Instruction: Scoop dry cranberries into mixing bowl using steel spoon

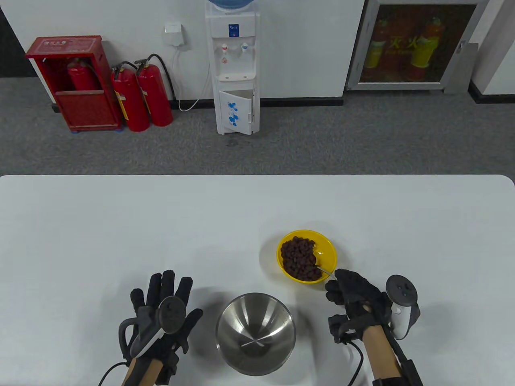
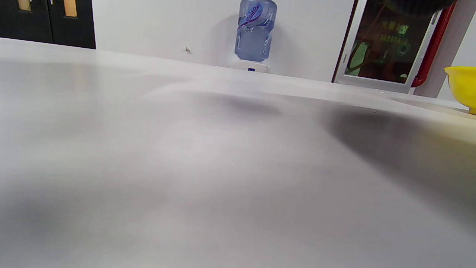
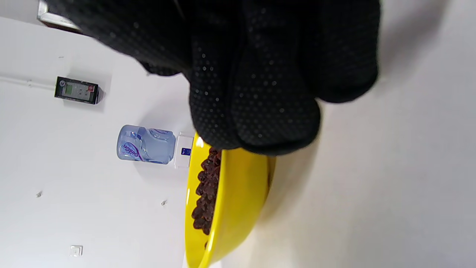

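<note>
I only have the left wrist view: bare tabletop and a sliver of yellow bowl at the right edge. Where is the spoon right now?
Observer: The steel spoon lies in the yellow bowl, its tip among the dry cranberries.
Operator: Is anyone holding it?
Observer: The right hand has its fingertips at the handle's end by the bowl's near rim; the grip itself is hidden.
Operator: And the mixing bowl?
Observer: The mixing bowl stands between the hands with no cranberries in it.
Operator: My left hand?
Observer: The left hand lies spread flat on the table, left of the mixing bowl.
</note>
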The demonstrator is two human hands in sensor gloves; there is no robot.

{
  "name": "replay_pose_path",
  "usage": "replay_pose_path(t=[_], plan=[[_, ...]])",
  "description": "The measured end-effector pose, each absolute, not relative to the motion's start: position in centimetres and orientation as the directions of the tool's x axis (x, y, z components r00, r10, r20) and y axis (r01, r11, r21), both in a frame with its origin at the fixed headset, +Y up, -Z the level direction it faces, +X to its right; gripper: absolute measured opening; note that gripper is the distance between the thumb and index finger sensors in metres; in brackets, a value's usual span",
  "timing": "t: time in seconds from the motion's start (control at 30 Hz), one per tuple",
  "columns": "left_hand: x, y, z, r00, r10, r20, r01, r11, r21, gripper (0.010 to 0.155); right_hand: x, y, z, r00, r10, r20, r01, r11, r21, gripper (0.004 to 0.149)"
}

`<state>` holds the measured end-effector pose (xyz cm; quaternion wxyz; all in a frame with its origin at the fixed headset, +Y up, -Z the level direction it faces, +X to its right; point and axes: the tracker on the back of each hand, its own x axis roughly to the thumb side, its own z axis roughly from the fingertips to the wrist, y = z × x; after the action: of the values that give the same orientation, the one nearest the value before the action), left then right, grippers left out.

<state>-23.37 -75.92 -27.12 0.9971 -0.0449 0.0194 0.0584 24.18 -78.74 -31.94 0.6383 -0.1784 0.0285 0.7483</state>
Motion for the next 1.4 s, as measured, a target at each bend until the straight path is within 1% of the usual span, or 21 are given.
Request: replay_pose_path(t=[0.1,0.3,0.8,1.2,1.4], plan=[[-23.3,-75.9,-27.1,0.993,0.112,-0.043,-0.116,0.989,-0.09,0.078,24.4,-79.0,-31.9,-0.082,0.948,-0.308,-0.971,-0.146,-0.191,0.043],[-23.4,-75.9,-27.1,0.993,0.108,-0.046,-0.112,0.99,-0.09,0.078,24.5,-79.0,-31.9,-0.085,0.951,-0.298,-0.968,-0.149,-0.2,0.042],[-23.4,-75.8,-27.1,0.994,0.1,-0.046,-0.104,0.989,-0.104,0.078,24.9,-78.8,-31.8,-0.041,0.964,-0.264,-0.967,-0.104,-0.231,0.042],[-23.3,-75.8,-27.1,0.994,0.096,-0.046,-0.101,0.989,-0.109,0.078,25.3,-78.1,-31.6,-0.068,0.974,-0.218,-0.961,-0.122,-0.247,0.042],[-23.3,-75.8,-27.1,0.994,0.098,-0.046,-0.103,0.989,-0.109,0.078,25.1,-77.1,-31.3,-0.095,0.98,-0.176,-0.964,-0.135,-0.23,0.041]])
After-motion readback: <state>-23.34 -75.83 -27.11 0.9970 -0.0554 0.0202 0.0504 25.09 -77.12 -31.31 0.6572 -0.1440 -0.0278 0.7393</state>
